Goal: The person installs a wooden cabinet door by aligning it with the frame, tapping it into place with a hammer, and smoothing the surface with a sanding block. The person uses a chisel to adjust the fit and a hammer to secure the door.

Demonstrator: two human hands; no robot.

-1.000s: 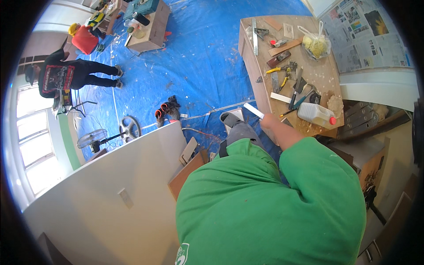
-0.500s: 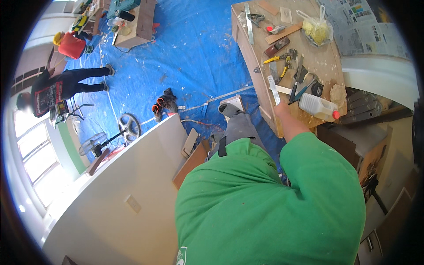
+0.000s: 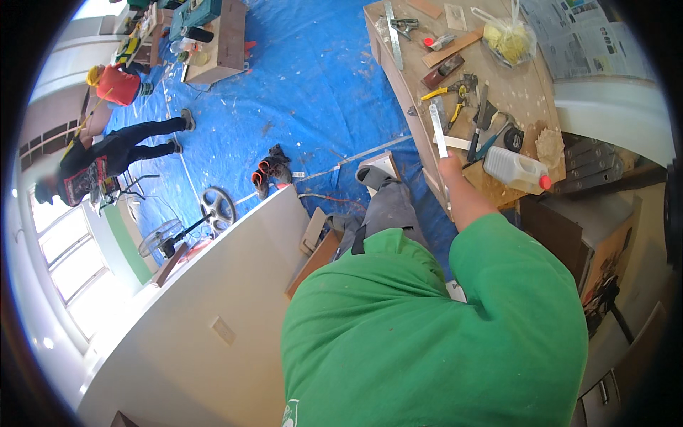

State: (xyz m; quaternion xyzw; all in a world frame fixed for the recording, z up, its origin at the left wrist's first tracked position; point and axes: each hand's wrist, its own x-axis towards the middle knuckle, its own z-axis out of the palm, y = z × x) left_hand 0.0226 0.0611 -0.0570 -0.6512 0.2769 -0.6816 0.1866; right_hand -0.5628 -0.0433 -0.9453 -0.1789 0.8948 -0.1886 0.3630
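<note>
My right hand (image 3: 449, 168) is closed around a long, narrow metal ruler (image 3: 437, 129), at the near left edge of the wooden workbench (image 3: 388, 65). The ruler points away from me and part of it shows below the hand. To the hand's right stands a whitish plastic jug (image 3: 514, 169) with a red cap. Just beyond lie a dark, long-handled tool (image 3: 478, 127), a teal-handled tool (image 3: 491, 142) and a black tape measure (image 3: 512, 139). Yellow-handled pliers (image 3: 442, 92) rest farther back. My left hand is out of sight; my green shirt fills the lower middle.
Farther along the bench are a hand plane (image 3: 443, 70), a square (image 3: 395, 34) and a clear bag (image 3: 509, 44) with yellow contents. A white half wall (image 3: 178, 320) rises at left. Blue sheeting (image 3: 313, 78) covers the floor. Two people stand far left, near a fan (image 3: 162, 238).
My right hand has drawn slightly left and toward me with the ruler, and more of the ruler now shows below it. The view has shifted a little. The far-left person in black has shifted posture.
</note>
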